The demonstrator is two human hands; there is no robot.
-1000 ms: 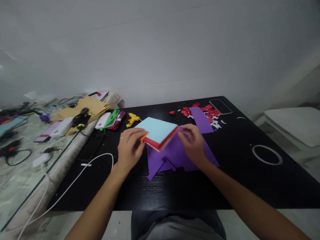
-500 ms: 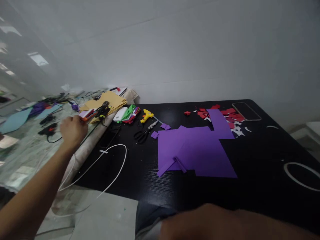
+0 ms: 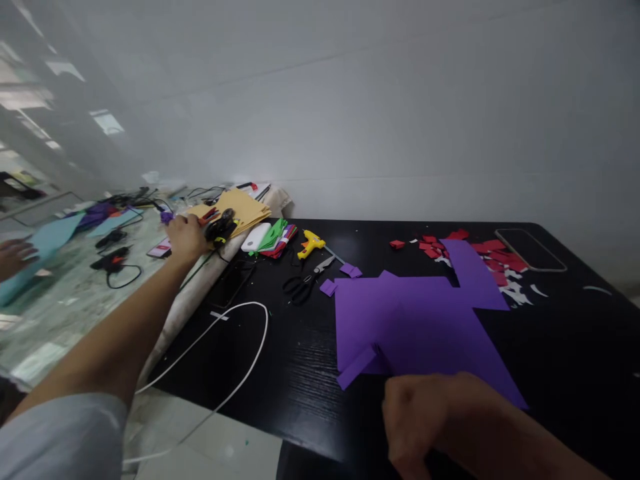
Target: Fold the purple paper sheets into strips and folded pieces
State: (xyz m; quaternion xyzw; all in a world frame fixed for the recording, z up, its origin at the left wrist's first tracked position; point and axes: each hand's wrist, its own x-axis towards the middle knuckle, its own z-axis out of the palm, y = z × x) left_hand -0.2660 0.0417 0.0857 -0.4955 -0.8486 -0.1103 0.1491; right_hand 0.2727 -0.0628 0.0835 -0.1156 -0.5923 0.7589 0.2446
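Observation:
My left hand (image 3: pixel 186 237) reaches to the far left, closed around something orange and red beside a black tool (image 3: pixel 220 227) and yellow paper sheets (image 3: pixel 245 208). My right hand (image 3: pixel 417 410) is at the front edge of the black table (image 3: pixel 295 373), its fingers curled downward; what it holds, if anything, is hidden. Just beyond it lie purple sheets (image 3: pixel 410 320), with a folded purple strip (image 3: pixel 357 367) on their near edge. Black-handled scissors (image 3: pixel 303 287) and a yellow glue gun (image 3: pixel 311 244) lie left of the sheets.
Red paper scraps (image 3: pixel 500 257) and a phone (image 3: pixel 533 250) lie at the back right. A white cable (image 3: pixel 263 333) loops over the table's left part. Another person's hand (image 3: pixel 15 257) is at the far left, by light blue sheets (image 3: pixel 50 247).
The view has shifted, so table items appear lower and further right. My right hand has risen into clearer view near the purple sheets. Another person's hand now shows at the left edge.

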